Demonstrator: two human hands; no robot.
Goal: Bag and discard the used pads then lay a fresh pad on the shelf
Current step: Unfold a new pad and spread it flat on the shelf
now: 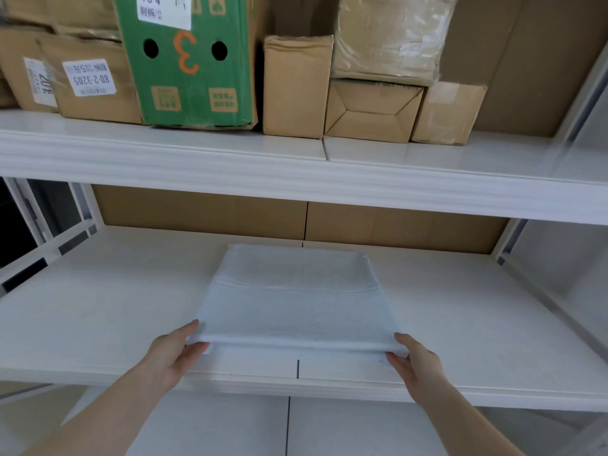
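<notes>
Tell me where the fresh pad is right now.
In the head view, the pale blue pad lies mid-way along the lower shelf, its near corners pinched by the left hand and right hand.

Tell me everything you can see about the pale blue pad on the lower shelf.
The pad is pale blue, thin and soft-looking, like non-woven paper or fabric. It is still folded in layers, with a crease running across its far half. It lies flat near the middle of the white lower shelf, its near edge raised a little close to the shelf front. The left hand pinches its near left corner and the right hand pinches its near right corner. Nothing else touches it.
</notes>
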